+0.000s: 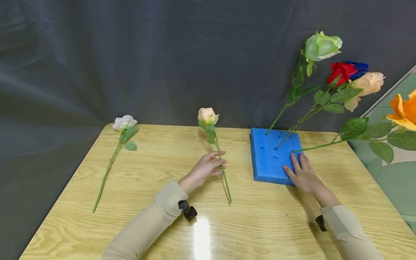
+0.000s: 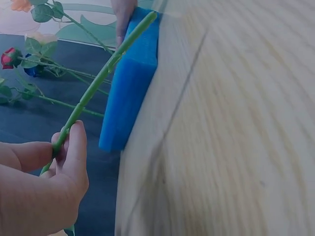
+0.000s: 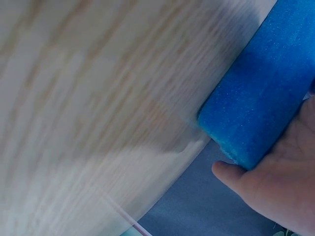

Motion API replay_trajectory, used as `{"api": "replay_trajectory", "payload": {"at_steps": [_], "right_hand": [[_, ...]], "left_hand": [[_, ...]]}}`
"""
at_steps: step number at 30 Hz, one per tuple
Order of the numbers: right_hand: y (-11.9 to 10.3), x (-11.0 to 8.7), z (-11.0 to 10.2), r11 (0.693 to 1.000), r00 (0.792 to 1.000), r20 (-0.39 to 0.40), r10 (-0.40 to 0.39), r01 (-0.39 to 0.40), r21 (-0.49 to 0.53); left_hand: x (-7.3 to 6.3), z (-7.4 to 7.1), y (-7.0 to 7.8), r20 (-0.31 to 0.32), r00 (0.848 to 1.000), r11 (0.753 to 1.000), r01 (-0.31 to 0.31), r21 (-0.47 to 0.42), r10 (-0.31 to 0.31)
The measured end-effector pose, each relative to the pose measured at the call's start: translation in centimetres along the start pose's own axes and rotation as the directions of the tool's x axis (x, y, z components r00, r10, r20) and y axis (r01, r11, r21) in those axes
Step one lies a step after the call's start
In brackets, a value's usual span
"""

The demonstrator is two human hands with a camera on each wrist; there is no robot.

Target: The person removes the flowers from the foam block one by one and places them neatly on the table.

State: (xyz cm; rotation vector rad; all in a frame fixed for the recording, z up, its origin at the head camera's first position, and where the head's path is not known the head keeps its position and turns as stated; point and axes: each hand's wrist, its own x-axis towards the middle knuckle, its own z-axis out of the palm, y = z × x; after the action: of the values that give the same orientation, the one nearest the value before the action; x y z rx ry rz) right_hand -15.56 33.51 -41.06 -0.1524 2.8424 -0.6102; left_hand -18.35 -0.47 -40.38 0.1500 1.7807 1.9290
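My left hand (image 1: 208,167) pinches the green stem of a pale cream-peach rose (image 1: 208,116), thumb and fingers around it. In the left wrist view, the stem (image 2: 93,86) slants up past the fingertips, its cut end pointing toward a blue foam block (image 2: 130,93). Fingers spread, my right hand (image 1: 304,177) rests on the near right corner of that foam block (image 1: 269,164). Up close in the right wrist view, the thumb (image 3: 230,172) lies along the block's edge. Several stems stand slanted in the block, and open holes show in its top.
A white rose (image 1: 123,123) lies on the left of the wooden table (image 1: 156,151). From the block lean a green rose (image 1: 321,47), a red rose (image 1: 340,73), a blue flower (image 1: 360,69), a peach rose (image 1: 370,83) and an orange rose (image 1: 404,112). Behind hangs a dark curtain (image 1: 162,65).
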Motion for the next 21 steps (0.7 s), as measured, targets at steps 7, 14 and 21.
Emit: {"api": "replay_trajectory", "payload": {"at_steps": [7, 14, 21], "right_hand": [[0.0, -0.1, 0.1, 1.000, 1.000, 0.001, 0.011, -0.011, -0.002], [-0.1, -0.1, 0.0, 1.000, 1.000, 0.005, 0.018, -0.018, 0.004], [-0.1, 0.0, 0.0, 1.000, 1.000, -0.002, 0.017, -0.017, -0.002]], "left_hand": [[-0.5, -1.3, -0.4, -0.016, 1.000, 0.999, 0.024, 0.044, -0.023], [-0.8, -3.0, -0.3, -0.067, 0.998, 0.996, 0.019, 0.083, -0.013], [-1.6, -5.6, -0.5, -0.094, 0.996, 0.987, 0.020, 0.161, -0.004]]}}
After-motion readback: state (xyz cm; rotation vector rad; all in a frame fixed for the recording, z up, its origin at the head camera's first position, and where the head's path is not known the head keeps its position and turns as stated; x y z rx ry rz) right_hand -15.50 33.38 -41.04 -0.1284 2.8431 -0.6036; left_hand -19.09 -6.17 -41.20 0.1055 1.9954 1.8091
